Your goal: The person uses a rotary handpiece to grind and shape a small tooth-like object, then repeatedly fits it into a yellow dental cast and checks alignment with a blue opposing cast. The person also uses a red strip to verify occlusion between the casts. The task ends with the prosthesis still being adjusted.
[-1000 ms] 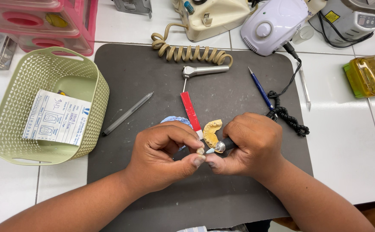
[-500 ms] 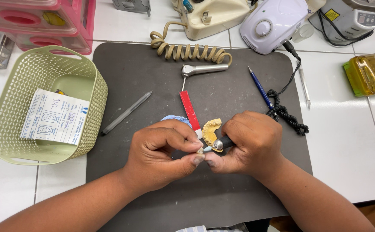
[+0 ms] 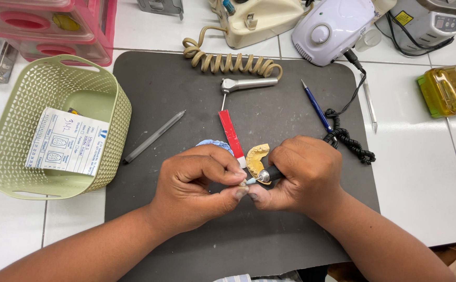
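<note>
Here a very small pale piece (image 3: 243, 183) is pinched between the thumb and forefinger of the left hand (image 3: 196, 185), the other fingers curled shut beneath it; what the piece is exactly cannot be told, since most of it is hidden by the fingertips. It lies at the near middle of the dark grey mat (image 3: 186, 83), where the two hands meet. The right hand (image 3: 303, 175) is closed round a slim rotary handpiece (image 3: 267, 175) with a black grip and a metal nose, and its small bluish tip is laid against the pinched piece.

For the step to be done well, the two hands are best braced against each other, as the thumbs appear to be now, so that tip and piece are moved as one. Only light pressure should be applied, and the piece should be turned a little at a time rather than the tool swept across it. The pinching fingertips lie very close to the tip, so short strokes directed away from them are to be preferred.

Just beyond the hands a yellow dental cast (image 3: 255, 157) and a blue cast (image 3: 213, 143) lie on the mat, with a red strip (image 3: 231, 134) between them. A pale green basket (image 3: 110, 104) holding a printed slip (image 3: 68, 141) stands at the left, well apart.
</note>
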Motion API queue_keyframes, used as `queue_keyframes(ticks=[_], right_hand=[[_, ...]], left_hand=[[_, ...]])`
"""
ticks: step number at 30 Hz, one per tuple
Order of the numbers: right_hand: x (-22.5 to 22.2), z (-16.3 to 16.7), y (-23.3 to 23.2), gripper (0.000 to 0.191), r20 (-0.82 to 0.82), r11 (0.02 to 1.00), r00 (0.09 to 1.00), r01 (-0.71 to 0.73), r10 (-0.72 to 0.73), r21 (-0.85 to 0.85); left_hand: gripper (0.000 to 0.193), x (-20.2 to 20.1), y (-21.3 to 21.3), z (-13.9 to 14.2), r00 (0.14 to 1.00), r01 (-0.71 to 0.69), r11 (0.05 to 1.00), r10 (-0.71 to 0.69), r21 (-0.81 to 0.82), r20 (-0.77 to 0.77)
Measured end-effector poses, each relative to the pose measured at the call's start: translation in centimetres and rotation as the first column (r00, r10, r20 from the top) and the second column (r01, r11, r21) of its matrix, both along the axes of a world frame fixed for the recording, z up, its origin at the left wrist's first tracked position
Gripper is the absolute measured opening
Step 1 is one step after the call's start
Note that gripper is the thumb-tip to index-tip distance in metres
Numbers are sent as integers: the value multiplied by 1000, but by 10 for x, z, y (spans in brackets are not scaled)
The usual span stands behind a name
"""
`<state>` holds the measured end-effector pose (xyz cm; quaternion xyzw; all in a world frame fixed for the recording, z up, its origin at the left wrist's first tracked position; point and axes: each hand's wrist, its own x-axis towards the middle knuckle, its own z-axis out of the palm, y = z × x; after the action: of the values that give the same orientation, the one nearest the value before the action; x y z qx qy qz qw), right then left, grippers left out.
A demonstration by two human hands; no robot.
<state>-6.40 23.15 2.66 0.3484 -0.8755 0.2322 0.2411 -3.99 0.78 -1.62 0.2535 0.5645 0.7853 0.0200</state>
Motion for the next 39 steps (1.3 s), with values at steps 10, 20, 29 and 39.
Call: queue_keyframes(ticks=[10, 20, 29, 39], right_hand=[[-1, 1, 0, 62, -20, 1000, 1000, 13, -13, 10], [0, 0, -1, 61, -33, 1000, 999, 22, -22, 13], [0, 0, -1, 61, -36, 999, 999, 27, -26, 17], [0, 0, -1, 62, -32, 999, 999, 30, -29, 26]], left_hand=[[14, 1, 0, 1, 1000, -2, 1000, 2, 3, 16], [15, 0, 1, 0, 1000, 14, 999, -15, 36, 26], [15, 1, 1, -1, 1000, 8, 999, -9, 33, 29], [15, 1, 0, -2, 1000, 7, 999, -8, 42, 30]])
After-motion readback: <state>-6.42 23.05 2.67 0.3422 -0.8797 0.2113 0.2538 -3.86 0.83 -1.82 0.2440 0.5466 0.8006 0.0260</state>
